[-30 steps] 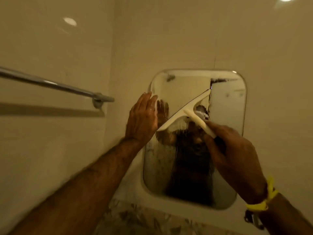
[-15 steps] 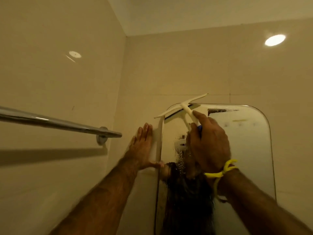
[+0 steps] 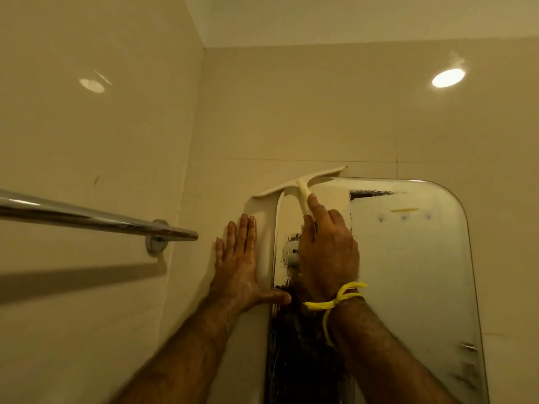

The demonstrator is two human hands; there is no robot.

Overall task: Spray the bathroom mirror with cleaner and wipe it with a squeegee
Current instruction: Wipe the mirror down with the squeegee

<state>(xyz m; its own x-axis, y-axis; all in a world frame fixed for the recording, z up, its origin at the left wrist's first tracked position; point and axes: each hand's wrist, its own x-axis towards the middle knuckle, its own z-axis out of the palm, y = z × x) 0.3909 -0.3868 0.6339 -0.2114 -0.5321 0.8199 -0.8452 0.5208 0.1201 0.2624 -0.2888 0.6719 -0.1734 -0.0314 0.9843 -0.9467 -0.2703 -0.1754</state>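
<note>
A rounded-corner wall mirror (image 3: 414, 272) hangs on the beige tiled wall, wet and streaked at its left side. My right hand (image 3: 328, 252) grips the handle of a white squeegee (image 3: 300, 185), whose blade lies across the mirror's top left corner and partly over the wall. A yellow string is tied around that wrist. My left hand (image 3: 237, 263) is pressed flat on the wall just left of the mirror, fingers spread, thumb touching the mirror's left edge. No spray bottle is in view.
A chrome towel bar (image 3: 96, 220) juts from the left wall at hand height, its end mount (image 3: 157, 236) close to my left hand. The wall corner runs just right of it. A ceiling light reflects on the tile at upper right (image 3: 447, 77).
The squeegee has gone from the mirror's middle up to its top left corner. My left hand slid off the glass onto the wall beside it. The view tilted upward.
</note>
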